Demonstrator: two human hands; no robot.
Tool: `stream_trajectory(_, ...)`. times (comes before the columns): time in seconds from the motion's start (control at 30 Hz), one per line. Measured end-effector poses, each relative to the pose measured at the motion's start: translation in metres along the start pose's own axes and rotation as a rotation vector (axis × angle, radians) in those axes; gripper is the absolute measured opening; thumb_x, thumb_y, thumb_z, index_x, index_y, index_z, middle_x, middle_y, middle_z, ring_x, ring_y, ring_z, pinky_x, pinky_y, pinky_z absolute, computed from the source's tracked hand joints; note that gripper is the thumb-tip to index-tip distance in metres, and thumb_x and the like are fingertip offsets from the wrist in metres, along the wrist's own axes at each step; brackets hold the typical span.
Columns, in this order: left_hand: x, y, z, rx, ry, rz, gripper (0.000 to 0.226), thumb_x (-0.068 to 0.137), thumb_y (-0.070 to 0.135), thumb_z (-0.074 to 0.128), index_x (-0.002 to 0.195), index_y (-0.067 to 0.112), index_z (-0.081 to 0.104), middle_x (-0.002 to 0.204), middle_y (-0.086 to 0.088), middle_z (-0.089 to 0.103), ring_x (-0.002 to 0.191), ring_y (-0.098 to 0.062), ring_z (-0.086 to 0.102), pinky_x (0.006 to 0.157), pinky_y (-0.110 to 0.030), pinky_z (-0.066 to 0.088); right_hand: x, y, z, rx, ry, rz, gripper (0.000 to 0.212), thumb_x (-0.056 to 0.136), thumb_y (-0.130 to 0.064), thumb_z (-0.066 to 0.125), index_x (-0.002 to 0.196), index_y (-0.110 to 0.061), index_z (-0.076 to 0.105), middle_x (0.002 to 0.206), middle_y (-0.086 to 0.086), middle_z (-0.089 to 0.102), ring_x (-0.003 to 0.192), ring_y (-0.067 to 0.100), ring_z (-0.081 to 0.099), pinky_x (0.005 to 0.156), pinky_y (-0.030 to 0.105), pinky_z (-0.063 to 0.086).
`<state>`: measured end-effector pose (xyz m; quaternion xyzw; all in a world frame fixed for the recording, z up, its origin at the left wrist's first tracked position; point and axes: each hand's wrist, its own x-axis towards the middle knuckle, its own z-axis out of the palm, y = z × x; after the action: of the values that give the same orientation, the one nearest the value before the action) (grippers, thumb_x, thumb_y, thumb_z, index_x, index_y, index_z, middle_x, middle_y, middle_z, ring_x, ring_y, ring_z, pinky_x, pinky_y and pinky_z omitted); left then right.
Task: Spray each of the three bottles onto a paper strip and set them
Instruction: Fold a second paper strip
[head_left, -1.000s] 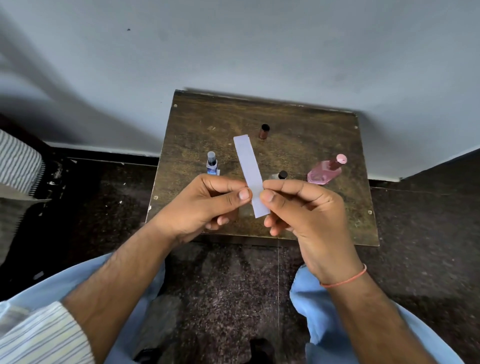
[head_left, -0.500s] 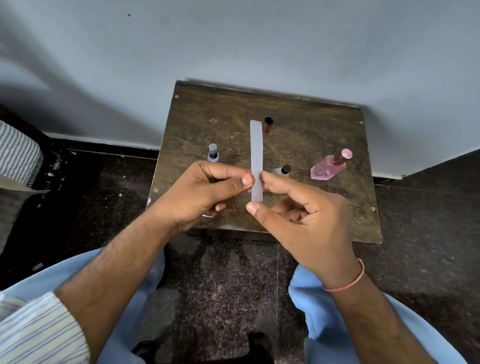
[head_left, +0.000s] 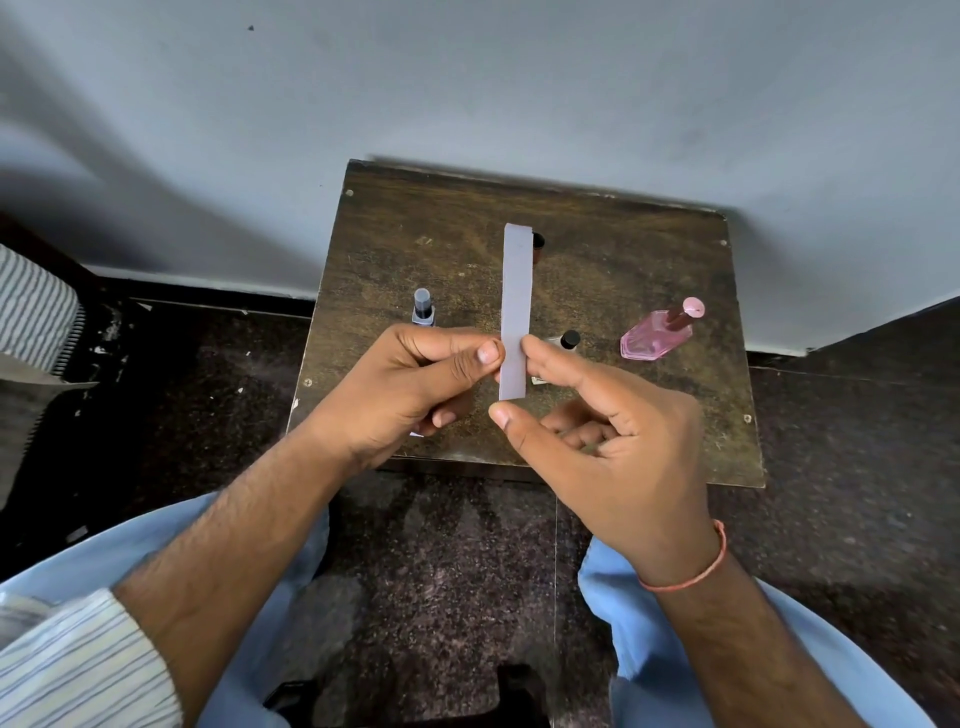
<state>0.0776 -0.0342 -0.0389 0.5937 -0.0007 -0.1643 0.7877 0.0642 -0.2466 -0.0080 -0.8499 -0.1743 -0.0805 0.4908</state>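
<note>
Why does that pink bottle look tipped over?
The pink bottle seems to lie on its side at the table's right, cap pointing toward the wall, while the other small bottles stand upright. Nothing looks spilled.

Both forearms reach forward and converge above the near edge of the desk (head_left: 675, 457). The left hand (head_left: 415, 389) is curled, its thumb and forefinger pinching the paper strip (head_left: 516, 312) from the left. The right hand (head_left: 613, 457) is loosely spread, forefinger tip touching the strip's right edge, thumb just below its lower end, other fingers (head_left: 576, 434) curled under.
</note>
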Motion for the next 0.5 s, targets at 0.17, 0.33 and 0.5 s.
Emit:
stream_trajectory(0.17, -0.0012, -0.0027, 0.0016, 0.021, -0.011, 0.084, 0.024, 0.105, 0.030, 0.066, 0.104, 0.013, 0.083, 0.082, 0.009, 0.068, 0.049, -0.010, 0.040, 0.049, -0.041, 0.018, -0.0024, -0.0012, 0.0009, -0.017, 0.029, -0.010, 0.044, 0.085, -0.028, 0.091, 0.125, -0.015, 0.080, 0.105, -0.008, 0.083, 0.056, 0.002, 0.065, 0.055, 0.005, 0.043)
stream_trajectory(0.33, -0.0004, -0.0031, 0.0055, 0.058, -0.008, 0.160, 0.025, 0.106, 0.016, 0.055, 0.104, 0.005, 0.078, 0.084, 0.014, 0.070, 0.051, -0.009, 0.041, 0.050, -0.017, 0.036, -0.0030, -0.0017, 0.0007, 0.002, 0.044, -0.013, 0.041, 0.086, -0.027, 0.090, 0.125, -0.015, 0.080, 0.099, -0.005, 0.083, 0.053, -0.003, 0.061, 0.054, 0.003, 0.041)
stream_trajectory(0.5, -0.0002, -0.0050, 0.0062, 0.044, 0.001, 0.172, 0.031, 0.108, 0.009, 0.049, 0.105, -0.003, 0.077, 0.081, 0.013, 0.067, 0.052, -0.008, 0.040, 0.050, -0.018, 0.034, -0.0038, -0.0022, 0.0017, 0.017, 0.035, -0.009, 0.044, 0.086, -0.026, 0.090, 0.127, -0.014, 0.079, 0.112, -0.007, 0.082, 0.052, -0.003, 0.062, 0.056, 0.004, 0.042)
